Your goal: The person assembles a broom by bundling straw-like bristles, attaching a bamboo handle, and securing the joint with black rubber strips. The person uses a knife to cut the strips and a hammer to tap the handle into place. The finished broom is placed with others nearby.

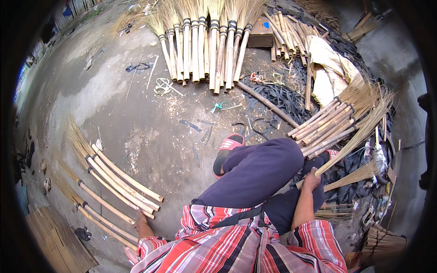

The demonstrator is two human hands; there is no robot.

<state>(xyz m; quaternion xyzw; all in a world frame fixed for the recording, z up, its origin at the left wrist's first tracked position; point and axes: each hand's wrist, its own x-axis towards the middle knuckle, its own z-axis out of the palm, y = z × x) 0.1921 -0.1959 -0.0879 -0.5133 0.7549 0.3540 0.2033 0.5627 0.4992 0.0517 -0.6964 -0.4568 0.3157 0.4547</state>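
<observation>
Seated person on concrete floor. Right hand closed around the handle end of a grass broom, grip partly hidden behind the knee. Left hand pressed flat beside bamboo-handled brooms on the floor, fingers partly cut off by plaid sleeve

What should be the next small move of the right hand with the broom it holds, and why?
Probably lift the broom clear and bring it over the lap. The right hand grips only the end of its handle, its straw head lies across the pile of brooms, and the left hand rests on the ground.
</observation>
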